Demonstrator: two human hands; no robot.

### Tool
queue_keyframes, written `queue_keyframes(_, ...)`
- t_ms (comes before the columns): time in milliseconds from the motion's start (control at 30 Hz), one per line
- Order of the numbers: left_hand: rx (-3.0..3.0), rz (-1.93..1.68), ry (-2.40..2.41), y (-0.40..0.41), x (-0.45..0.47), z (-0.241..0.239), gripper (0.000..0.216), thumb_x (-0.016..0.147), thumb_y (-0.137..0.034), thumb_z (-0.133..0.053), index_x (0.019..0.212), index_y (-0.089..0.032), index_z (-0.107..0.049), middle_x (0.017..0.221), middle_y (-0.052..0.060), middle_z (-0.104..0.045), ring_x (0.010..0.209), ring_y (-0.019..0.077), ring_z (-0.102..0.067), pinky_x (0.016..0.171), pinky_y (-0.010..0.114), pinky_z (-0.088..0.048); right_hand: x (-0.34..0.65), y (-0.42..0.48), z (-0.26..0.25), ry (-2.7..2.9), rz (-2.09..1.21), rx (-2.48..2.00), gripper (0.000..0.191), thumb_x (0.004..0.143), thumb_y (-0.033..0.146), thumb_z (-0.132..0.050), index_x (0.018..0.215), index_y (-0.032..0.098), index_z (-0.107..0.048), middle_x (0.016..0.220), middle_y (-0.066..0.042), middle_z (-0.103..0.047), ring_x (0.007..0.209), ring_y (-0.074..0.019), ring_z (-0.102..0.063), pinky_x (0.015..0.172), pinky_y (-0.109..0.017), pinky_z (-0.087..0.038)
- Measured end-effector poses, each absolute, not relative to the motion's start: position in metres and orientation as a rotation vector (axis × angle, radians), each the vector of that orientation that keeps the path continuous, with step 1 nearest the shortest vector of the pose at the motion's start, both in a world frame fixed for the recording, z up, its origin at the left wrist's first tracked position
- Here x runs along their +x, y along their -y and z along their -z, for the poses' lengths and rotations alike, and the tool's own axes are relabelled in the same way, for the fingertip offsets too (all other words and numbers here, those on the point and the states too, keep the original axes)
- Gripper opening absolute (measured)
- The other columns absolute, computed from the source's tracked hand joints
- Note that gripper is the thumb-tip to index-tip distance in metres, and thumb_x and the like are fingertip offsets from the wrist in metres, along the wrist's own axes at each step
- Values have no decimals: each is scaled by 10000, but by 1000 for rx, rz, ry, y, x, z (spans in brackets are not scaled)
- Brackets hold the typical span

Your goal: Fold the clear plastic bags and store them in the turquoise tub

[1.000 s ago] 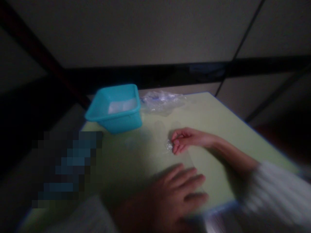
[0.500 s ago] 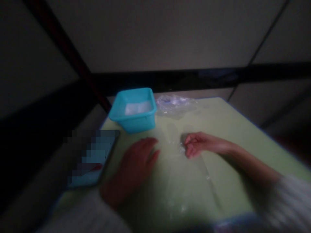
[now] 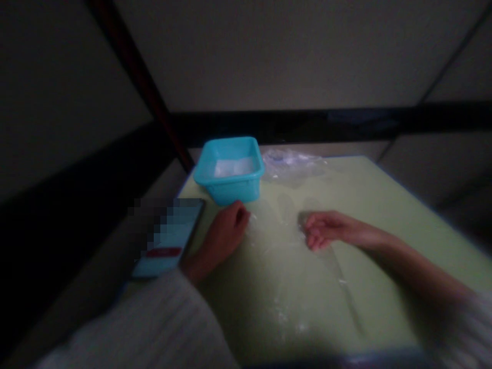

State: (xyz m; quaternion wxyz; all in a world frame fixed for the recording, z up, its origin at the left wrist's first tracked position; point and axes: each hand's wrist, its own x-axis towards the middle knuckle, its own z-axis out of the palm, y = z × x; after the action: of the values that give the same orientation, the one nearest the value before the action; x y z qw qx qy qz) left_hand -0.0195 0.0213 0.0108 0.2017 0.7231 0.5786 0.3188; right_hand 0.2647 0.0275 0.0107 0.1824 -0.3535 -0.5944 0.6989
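Observation:
A clear plastic bag (image 3: 284, 277) lies flat on the yellow-green table (image 3: 388, 205), its glints and edges faintly visible. My left hand (image 3: 229, 228) is closed in a pinch at the bag's upper left corner, just in front of the turquoise basket. At the upper right side of the bag, my right hand (image 3: 325, 230) has its fingers curled and pressed together on the film. The picture is dim and blurred, so the bag's opening cannot be made out.
The turquoise basket (image 3: 238, 190) at the back left holds white sheets or packets (image 3: 234, 167). Right of it lies crumpled clear plastic (image 3: 294, 165). A dark-edged tablet or phone (image 3: 172, 238), partly pixelated, rests along the left edge. A wall stands behind the table.
My left hand has moved up and its parted thumb and fingers have closed at the bag's corner. My right hand stays on the bag. The whole view has shifted slightly.

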Motion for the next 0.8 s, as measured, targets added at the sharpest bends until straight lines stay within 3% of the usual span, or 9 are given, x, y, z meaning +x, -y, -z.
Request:
queue_keyframes(300,1613,-988,-1242,-31,2,2,249,814,-426,-419,700,-207,-387,560,-18,-576,466,124,-565,466,233,-441,264,-29,-8,1678,-1994,-963,392,757,445,-708,955,148,-546,841,-50,-699,726,-126,-684,665,-246,-529)
queue_keyframes(467,1506,-981,-1181,-32,9,7,344,820,-538,-431,753,-202,-396,673,31,-662,564,159,-663,504,238,-478,264,-30,-7,1682,-1997,-948,385,763,429,-709,963,142,-548,827,-52,-700,720,-129,-685,658,-245,-532)
queue_keyframes(667,1632,-930,-1098,-23,4,-1,191,848,-366,-478,864,-179,-513,864,75,-710,798,187,-686,738,319,-527,265,-29,-8,1673,-2004,-947,368,772,417,-705,965,142,-553,838,-53,-698,729,-126,-683,679,-251,-537)
queue_keyframes(800,2161,-664,-1016,-14,-5,-4,263,844,-223,-503,1081,-173,-606,1198,91,-636,1131,214,-574,987,388,-424,265,-28,-8,1679,-1991,-941,347,785,404,-696,963,144,-553,838,-53,-697,726,-123,-682,673,-250,-539)
